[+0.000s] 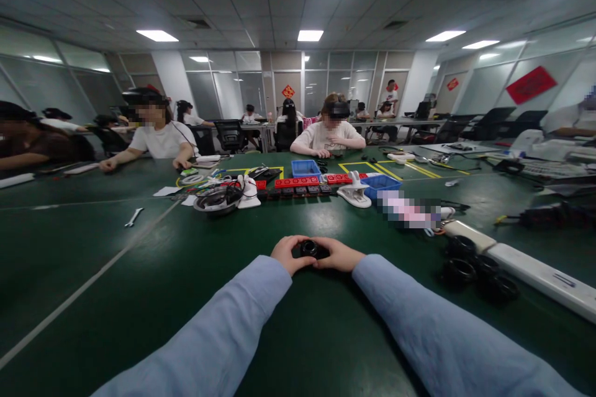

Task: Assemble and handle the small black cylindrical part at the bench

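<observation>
A black ring sits at the heart of it, pinched between the left hand and the right hand, fingers curled round both sides, near the green counter. I see more black rings at three o'clock, a wrench at nine, a blue tray at twelve.

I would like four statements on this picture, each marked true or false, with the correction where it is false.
1. The left hand and right hand hold a black part between them. True.
2. A hammer lies to the left of the hands. False: a wrench lies there.
3. Several black round pieces lie to the right of the hands. True.
4. The person's arms are bare. False: light blue sleeves cover both.
</observation>
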Demonstrator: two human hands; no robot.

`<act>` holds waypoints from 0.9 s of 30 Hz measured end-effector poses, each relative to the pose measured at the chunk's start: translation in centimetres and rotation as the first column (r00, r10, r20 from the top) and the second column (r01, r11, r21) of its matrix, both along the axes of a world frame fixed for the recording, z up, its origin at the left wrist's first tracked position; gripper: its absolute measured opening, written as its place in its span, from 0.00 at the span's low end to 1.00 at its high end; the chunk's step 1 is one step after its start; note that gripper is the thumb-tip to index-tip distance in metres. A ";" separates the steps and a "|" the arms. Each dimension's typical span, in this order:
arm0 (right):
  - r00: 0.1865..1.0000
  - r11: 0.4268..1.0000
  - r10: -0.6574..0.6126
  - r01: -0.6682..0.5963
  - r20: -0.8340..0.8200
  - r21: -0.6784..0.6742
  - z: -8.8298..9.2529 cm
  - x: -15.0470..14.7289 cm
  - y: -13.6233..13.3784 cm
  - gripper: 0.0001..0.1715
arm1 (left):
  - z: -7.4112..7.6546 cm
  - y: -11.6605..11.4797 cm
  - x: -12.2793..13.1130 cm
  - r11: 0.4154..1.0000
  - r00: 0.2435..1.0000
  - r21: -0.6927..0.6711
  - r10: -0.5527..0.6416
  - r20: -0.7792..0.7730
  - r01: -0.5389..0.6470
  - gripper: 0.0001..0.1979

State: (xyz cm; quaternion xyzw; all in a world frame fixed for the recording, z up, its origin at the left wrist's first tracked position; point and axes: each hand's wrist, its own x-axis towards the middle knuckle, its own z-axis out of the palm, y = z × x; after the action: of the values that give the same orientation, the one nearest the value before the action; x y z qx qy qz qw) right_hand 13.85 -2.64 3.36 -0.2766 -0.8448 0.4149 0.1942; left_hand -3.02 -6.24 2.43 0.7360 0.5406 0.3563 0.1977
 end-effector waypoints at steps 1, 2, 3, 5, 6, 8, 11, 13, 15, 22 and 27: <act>1.000 0.999 0.013 -0.013 -0.005 -0.046 0.2 0.1 0.1 0.30 | 0.1 0.0 -0.1 1.000 1.000 0.000 -0.014 0.001 0.014 0.22; 1.000 0.996 0.015 -0.016 -0.009 -0.085 0.3 0.2 0.1 0.30 | 0.1 0.0 -0.1 1.000 1.000 0.002 -0.025 0.003 0.025 0.22; 1.000 0.993 0.018 -0.019 -0.008 -0.115 0.5 0.2 0.1 0.29 | 0.1 0.1 -0.1 0.999 0.999 0.004 -0.035 0.006 0.035 0.22; 1.000 0.988 0.027 -0.027 -0.002 -0.155 0.7 0.2 0.0 0.28 | 0.1 0.2 -0.1 0.999 0.999 0.004 -0.052 0.009 0.052 0.21; 1.000 0.986 0.030 -0.029 0.005 -0.164 0.8 0.2 0.0 0.27 | 0.0 0.2 -0.1 0.998 0.998 0.003 -0.057 0.010 0.057 0.21; 0.999 0.987 0.031 -0.028 0.021 -0.158 0.8 0.2 0.1 0.26 | -0.1 0.3 -0.1 0.998 0.998 0.011 -0.068 0.006 0.068 0.21; 0.999 0.991 0.028 -0.023 0.034 -0.131 0.5 0.3 0.4 0.25 | -0.2 0.4 -0.1 0.996 0.997 0.030 -0.079 -0.001 0.079 0.21; 0.999 0.992 0.032 -0.028 0.035 -0.123 0.3 0.4 0.7 0.24 | -0.3 0.5 -0.1 0.996 0.997 0.034 -0.083 0.004 0.082 0.21; 0.999 0.993 0.043 -0.039 0.032 -0.112 0.1 0.4 0.8 0.23 | -0.3 0.5 -0.1 0.996 0.996 0.031 -0.084 0.015 0.084 0.21; 0.997 0.994 0.059 -0.055 0.042 -0.093 -0.2 0.5 1.2 0.22 | -0.4 0.5 0.0 0.997 0.997 0.007 -0.072 0.018 0.072 0.21; 0.998 0.999 0.008 -0.006 0.067 -0.034 -0.4 0.4 1.4 0.21 | -0.4 0.5 0.1 0.999 0.999 0.002 -0.043 0.006 0.043 0.21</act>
State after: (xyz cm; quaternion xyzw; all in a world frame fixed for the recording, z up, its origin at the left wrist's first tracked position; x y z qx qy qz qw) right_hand 14.24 -1.26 2.93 -0.2908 -0.8446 0.4203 0.1597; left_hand -2.94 -5.78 2.03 0.7465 0.5239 0.3547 0.2059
